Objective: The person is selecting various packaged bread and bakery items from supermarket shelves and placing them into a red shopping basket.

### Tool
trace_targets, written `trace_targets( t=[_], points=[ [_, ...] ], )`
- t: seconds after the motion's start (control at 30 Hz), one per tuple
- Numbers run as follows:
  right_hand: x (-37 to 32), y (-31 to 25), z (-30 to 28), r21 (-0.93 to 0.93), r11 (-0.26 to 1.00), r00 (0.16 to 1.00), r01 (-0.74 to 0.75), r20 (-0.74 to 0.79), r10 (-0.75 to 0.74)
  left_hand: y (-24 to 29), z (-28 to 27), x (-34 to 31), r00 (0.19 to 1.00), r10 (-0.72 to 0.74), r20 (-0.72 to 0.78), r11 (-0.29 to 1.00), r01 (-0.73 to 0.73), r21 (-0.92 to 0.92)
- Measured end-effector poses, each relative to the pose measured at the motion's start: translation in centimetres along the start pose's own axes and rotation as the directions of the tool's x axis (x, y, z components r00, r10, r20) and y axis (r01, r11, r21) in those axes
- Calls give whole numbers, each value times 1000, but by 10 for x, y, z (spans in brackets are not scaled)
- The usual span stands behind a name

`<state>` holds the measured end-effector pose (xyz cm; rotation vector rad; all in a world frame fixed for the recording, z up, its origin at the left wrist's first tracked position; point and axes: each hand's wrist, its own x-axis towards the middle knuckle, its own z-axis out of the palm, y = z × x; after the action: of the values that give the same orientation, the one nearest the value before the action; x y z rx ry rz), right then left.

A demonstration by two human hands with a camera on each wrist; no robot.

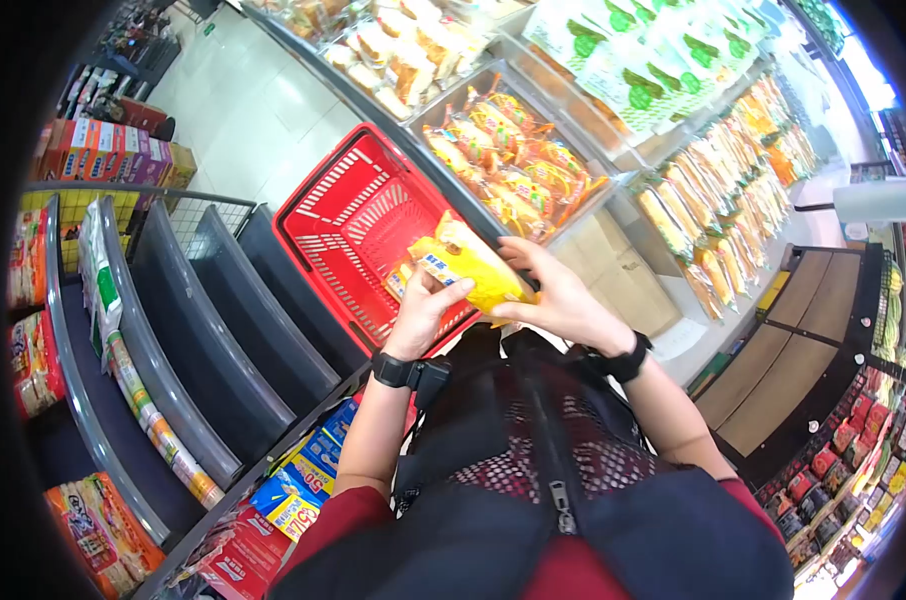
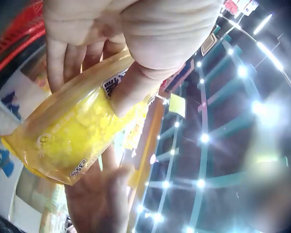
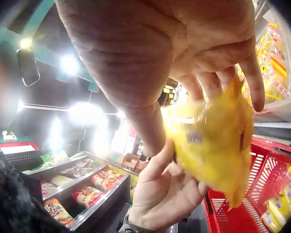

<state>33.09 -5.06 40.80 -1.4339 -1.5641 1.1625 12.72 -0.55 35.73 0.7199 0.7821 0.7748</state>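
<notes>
Between my two hands is a glossy yellow food packet (image 1: 470,268) with printed lettering, held over the near end of a red shopping basket (image 1: 373,180). My left hand (image 1: 425,318) grips one side, its thumb pressed on the front in the left wrist view. From the other side, my right hand (image 1: 565,302) holds the packet's end between thumb and fingers. Yellow filling shows through the clear film of the packet (image 2: 77,128) in the left wrist view. More yellow packets (image 3: 282,206) lie inside the basket in the right wrist view.
Beyond the basket, a clear bin holds wrapped breads (image 1: 513,150), with rows of packaged sandwiches (image 1: 723,200) to the right. Dark tiered shelves (image 1: 223,300) with a few bagged goods stand on the left. Blue and yellow price signs (image 1: 308,475) line the near shelf edge.
</notes>
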Motion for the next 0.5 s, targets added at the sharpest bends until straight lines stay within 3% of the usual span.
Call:
trace_targets(
  t=[0.07, 0.13, 0.17, 0.23, 0.33, 0.37, 0.43, 0.5],
  points=[
    [-5, 9, -12, 80, 996, 999, -32, 24, 30, -1, 34, 2, 997, -1, 79, 996, -6, 88],
    [-11, 31, -24, 174, 968, 983, -181, 67, 171, -3, 48, 4, 995, 34, 90, 987, -47, 156],
    [-19, 45, -32, 183, 975, 990, -122, -48, 133, 2, 52, 4, 996, 62, 67, 968, -76, 240],
    [-40, 67, -58, 222, 945, 945, -242, -169, 281, 4, 42, 1, 995, 103, 6, 938, -99, 331],
    [-63, 98, -88, -55, 926, 877, -374, -346, 334, -3, 9, -12, 981, 108, -160, 926, -41, 374],
    [-66, 112, -94, -59, 927, 879, -372, -344, 331, -9, -2, -17, 973, 106, -202, 926, -23, 378],
    [-65, 144, -98, -405, 845, 890, -349, -426, 163, -12, -7, -31, 953, 94, -287, 942, 8, 335],
    [-57, 167, -96, -457, 824, 894, -336, -429, 126, -23, -21, -43, 913, 42, -407, 965, 69, 255]
  ],
)
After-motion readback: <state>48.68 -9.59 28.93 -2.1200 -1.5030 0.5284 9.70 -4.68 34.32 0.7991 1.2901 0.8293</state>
